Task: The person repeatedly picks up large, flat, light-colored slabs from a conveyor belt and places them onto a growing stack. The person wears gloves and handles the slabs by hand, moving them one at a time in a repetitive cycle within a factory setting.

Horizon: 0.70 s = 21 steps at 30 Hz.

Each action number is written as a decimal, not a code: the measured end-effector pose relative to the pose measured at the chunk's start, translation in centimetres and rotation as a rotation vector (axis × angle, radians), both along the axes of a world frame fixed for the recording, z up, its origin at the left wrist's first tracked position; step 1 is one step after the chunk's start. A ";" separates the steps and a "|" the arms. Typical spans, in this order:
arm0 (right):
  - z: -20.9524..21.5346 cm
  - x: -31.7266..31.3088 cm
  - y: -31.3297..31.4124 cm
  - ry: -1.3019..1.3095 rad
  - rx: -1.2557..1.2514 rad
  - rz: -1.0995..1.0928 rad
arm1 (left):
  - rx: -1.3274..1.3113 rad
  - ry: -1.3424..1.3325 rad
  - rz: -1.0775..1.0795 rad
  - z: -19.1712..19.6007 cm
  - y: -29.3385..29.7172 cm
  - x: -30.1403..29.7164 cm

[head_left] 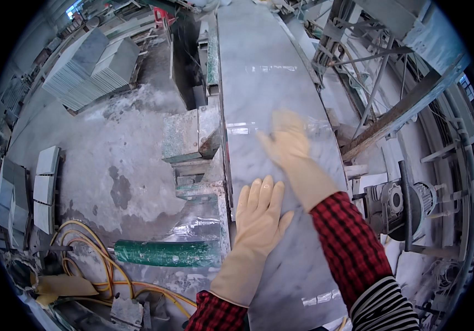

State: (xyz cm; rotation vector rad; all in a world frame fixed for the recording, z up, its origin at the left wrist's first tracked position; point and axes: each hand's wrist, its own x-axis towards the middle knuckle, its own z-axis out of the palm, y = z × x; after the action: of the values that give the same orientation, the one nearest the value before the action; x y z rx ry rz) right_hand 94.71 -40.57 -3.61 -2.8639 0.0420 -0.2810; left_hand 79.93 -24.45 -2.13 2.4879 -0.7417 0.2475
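Observation:
A long, glossy grey-white marble slab (270,94) stretches away in front of me, with wet-looking reflections on its surface. Both hands wear cream rubber gloves. My left hand (256,212) lies flat on the slab near its left edge, fingers stretched out and thumb apart. Farther along and to the right, my right hand (289,135) is over the slab, slightly smeared by motion, its thumb spread from the fingers. Neither hand holds anything. Whether the right palm touches the stone I cannot tell.
Stacks of stone tiles (91,66) stand on the floor at the far left. A green roll-like cylinder (165,254) and yellow hoses (107,262) lie at the lower left. A metal box (184,135) adjoins the slab's left edge. To the right are a motor (397,201) and a slanting beam (402,107).

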 end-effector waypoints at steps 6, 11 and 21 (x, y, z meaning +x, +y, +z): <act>-2.4 3.1 10.3 -0.269 0.055 0.212 | -0.459 0.277 0.063 -3.1 -2.1 0.7; -2.4 3.5 8.8 -0.182 0.134 0.435 | -0.071 -0.035 -0.028 -0.9 -0.8 1.7; -2.2 -0.3 -7.6 -0.157 0.161 0.186 | 0.164 -0.011 -0.101 1.1 -1.6 2.1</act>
State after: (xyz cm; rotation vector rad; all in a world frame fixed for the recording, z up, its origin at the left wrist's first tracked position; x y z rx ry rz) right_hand 94.38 -48.13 -5.84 -2.6540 -0.2202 -0.4413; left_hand 82.02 -26.09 -0.98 2.5941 -0.9224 0.1703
